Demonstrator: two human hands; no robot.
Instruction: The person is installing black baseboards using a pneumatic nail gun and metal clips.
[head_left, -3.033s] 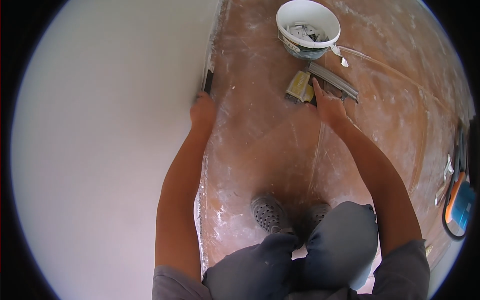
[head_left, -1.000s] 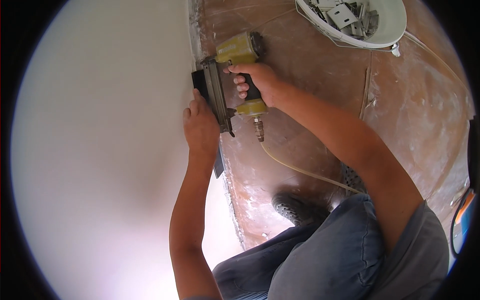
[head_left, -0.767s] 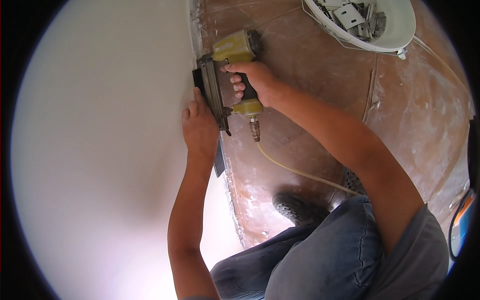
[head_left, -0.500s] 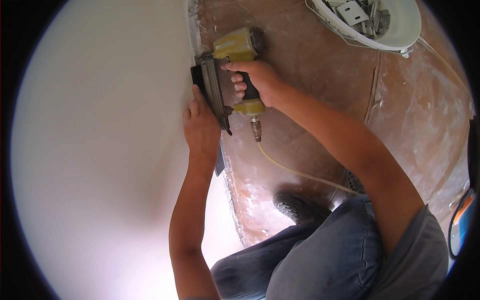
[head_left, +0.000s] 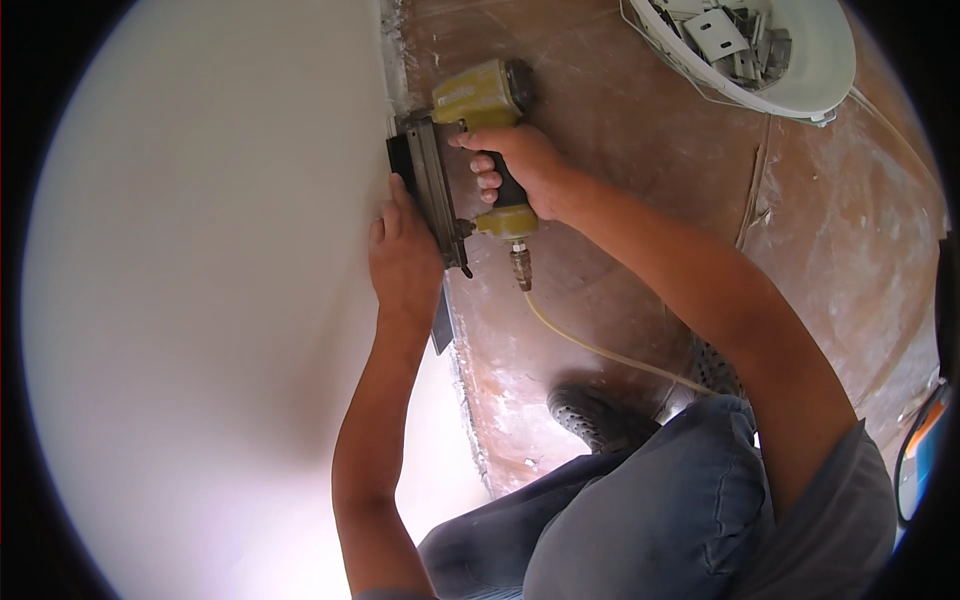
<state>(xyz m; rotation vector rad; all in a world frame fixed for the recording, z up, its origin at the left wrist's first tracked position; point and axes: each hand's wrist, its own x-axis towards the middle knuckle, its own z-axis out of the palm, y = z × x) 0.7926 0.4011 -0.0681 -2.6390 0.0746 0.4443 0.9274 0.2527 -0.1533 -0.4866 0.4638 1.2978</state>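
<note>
My right hand [head_left: 510, 160] grips the black handle of a yellow pneumatic nail gun [head_left: 475, 95], index finger at the trigger. The gun's long metal magazine [head_left: 435, 180] lies sideways along the wall base, against a dark strip [head_left: 441, 325]. My left hand [head_left: 405, 250] holds that strip to the wall, fingers beside the magazine; their tips are partly hidden. A pale air hose [head_left: 575, 340] runs from the gun's brass fitting [head_left: 521, 262] behind my right arm.
The white wall [head_left: 200, 250] fills the left half. A dusty brown covered floor [head_left: 640, 130] is at the right, with a white bucket of metal plates [head_left: 820, 60] at the upper right. My shoe [head_left: 585, 415] and knees are below; a blue-orange object [head_left: 925, 450] sits at the far right.
Since three seconds ago, my right hand has lifted the nail gun from beside the bucket to the wall base by my left hand. Over the last second both hands stay nearly still.
</note>
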